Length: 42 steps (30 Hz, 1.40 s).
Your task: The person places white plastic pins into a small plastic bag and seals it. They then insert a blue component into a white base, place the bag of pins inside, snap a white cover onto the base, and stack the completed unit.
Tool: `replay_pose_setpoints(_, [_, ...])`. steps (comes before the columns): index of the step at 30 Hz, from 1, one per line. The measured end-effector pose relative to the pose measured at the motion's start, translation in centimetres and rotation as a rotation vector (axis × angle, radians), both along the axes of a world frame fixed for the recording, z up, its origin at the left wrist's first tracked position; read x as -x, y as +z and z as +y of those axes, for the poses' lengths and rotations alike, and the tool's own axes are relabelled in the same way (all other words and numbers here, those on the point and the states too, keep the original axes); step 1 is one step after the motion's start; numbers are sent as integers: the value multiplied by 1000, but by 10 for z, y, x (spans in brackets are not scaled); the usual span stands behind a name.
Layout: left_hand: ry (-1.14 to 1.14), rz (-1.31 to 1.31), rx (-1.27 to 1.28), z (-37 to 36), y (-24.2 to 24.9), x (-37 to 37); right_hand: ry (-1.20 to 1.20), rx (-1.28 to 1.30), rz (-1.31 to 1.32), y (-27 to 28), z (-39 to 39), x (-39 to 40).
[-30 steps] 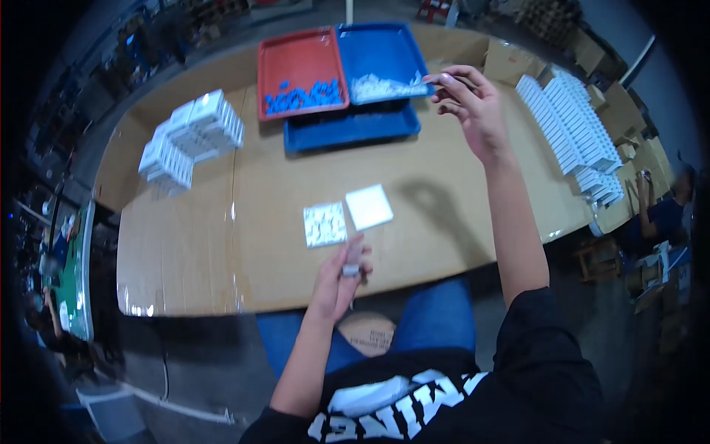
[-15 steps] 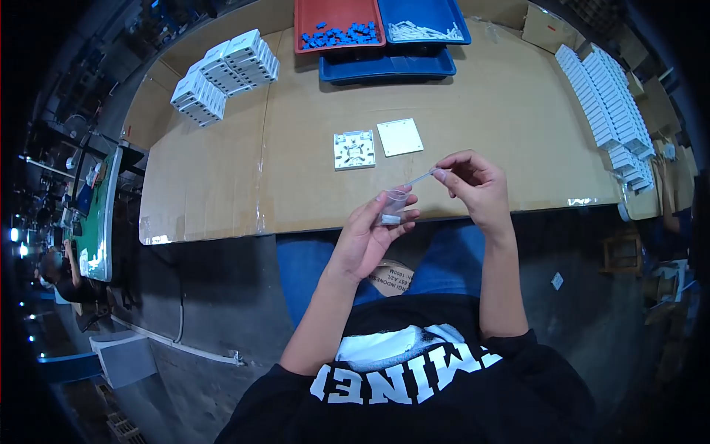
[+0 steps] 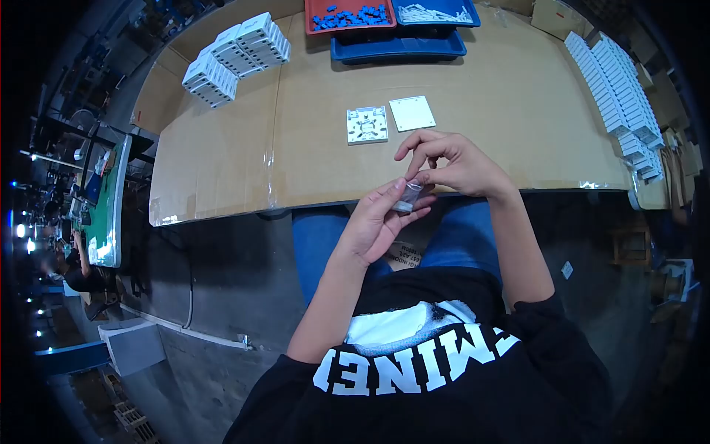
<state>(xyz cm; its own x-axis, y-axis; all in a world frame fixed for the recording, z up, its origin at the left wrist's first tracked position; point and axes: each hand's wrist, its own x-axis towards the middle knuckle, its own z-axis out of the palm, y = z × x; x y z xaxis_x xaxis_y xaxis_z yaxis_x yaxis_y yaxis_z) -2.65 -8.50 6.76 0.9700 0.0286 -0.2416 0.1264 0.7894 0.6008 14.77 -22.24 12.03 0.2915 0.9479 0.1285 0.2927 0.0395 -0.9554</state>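
My left hand [image 3: 376, 220] grips a small clear plastic bag [image 3: 408, 195] between thumb and fingers, just beyond the table's near edge. Something small and whitish lies in the bag's lower part. My right hand [image 3: 457, 166] is closed in a pinch at the bag's top edge; its fingertips partly cover that edge, and any thin strip there is hidden. Past the hands, on the table, lies an open white plastic box [image 3: 367, 126] with small dark and light parts inside. Beside it is a flat white cover [image 3: 413, 113].
A red tray [image 3: 347, 28] of blue pieces and a blue tray [image 3: 436, 22] of white pieces stand at the back, above another blue tray [image 3: 399, 50]. White boxes are stacked at left [image 3: 237, 55] and right [image 3: 617, 96]. A person [image 3: 78, 266] sits far left.
My right hand has moved left and down to the bag's top, and the thin pale strip it pinched no longer shows. The view has shifted slightly; the white box and cover lie unchanged.
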Motion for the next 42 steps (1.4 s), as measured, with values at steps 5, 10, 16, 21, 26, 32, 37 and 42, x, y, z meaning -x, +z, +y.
replay_pose_setpoints(5, [-19, 24, -28, 7, -3, -7, 54, 56, -177, 5, 0, -9])
replay_pose_setpoints(10, [14, 46, -16, 9, -10, -14, 171, 278, -240, 25, 2, -9])
replay_pose_setpoints(16, [-18, 24, -141, 13, -13, -14, 122, 179, -151, 3, 4, -23])
replay_pose_setpoints(21, [102, -13, -555, 12, -14, -17, -120, 162, 0, -11, 5, -14])
replay_pose_setpoints(26, [134, 28, -637, 12, -17, -22, -416, -86, 398, -35, 15, 16])
replay_pose_setpoints(32, [560, 24, -671, 1, -8, -27, -482, -226, 480, -45, 22, 39])
replay_pose_setpoints(37, [591, -9, -579, 5, -11, -24, -470, -286, 571, -54, 27, 42])
replay_pose_setpoints(42, [618, -39, -627, 6, -13, -24, -482, -253, 604, -61, 23, 41])
